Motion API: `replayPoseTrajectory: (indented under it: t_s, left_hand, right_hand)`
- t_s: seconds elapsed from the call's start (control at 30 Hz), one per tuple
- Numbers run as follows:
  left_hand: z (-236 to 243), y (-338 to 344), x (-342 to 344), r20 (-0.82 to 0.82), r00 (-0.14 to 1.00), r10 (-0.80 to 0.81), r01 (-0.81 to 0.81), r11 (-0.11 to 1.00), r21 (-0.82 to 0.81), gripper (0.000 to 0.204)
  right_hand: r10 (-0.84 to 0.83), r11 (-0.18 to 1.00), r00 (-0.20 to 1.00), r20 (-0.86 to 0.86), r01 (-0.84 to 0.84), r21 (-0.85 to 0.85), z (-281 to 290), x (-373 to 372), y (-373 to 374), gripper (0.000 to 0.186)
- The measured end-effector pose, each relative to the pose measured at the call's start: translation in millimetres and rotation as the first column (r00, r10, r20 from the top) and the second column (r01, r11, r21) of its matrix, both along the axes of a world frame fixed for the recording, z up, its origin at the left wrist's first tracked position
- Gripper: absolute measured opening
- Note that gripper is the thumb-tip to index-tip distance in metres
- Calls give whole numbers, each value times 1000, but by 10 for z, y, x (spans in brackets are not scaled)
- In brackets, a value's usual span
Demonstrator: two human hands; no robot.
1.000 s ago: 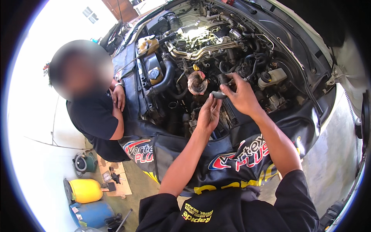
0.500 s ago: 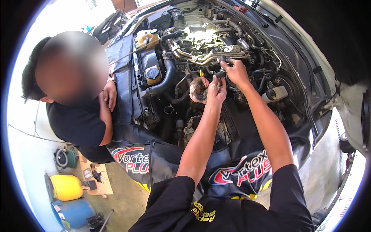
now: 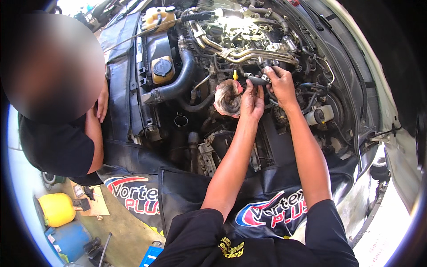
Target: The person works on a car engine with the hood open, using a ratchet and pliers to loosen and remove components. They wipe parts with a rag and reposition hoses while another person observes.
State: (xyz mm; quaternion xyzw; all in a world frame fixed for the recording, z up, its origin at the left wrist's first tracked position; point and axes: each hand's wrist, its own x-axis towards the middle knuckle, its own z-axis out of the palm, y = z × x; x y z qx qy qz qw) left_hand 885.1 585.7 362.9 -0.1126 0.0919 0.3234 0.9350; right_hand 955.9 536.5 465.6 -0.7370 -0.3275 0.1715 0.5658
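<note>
Both my hands reach into an open engine bay and meet at a short, bent black rubber hose (image 3: 255,80). My left hand (image 3: 252,104) pinches it from below, fingers pointing up. At its right end my right hand (image 3: 281,85) grips it, thumb and fingers closed near a small metal-looking clamp (image 3: 266,78). The hose's far side is partly hidden by my fingers. Just left of my left hand sits a dirty pinkish rag (image 3: 227,99), bunched up. A yellow loop handle (image 3: 235,74) stands above the rag. Silvery metal pipes (image 3: 242,57) run just behind my hands.
A person (image 3: 58,142) leans on the bay's left side, forearms folded. A thick black hose (image 3: 187,73) curves past a capped reservoir (image 3: 163,69). A white capped reservoir (image 3: 320,115) is right of my arm. A black fender cover (image 3: 187,178) drapes the front edge.
The view has shifted, so the other person appears farther left and the engine larger. My hands still hold the hose, which now lies more level, its right end turned in my right hand.
</note>
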Motion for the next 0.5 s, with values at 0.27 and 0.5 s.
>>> replayPoseTrajectory:
  t_s: [0.27, 0.5]
  left_hand:
    - [-7, 9, 33, 16, 1000, 0, 1, 997, -74, 22]
    - [-17, -5, 4, 40, 999, -15, 18, 998, -66, 20]
  right_hand:
    - [-23, 998, 992, 123, 30, -55, 27, -27, 24, 35]
    - [-62, 997, 899, 434, 79, -21, -62, -80, 68, 30]
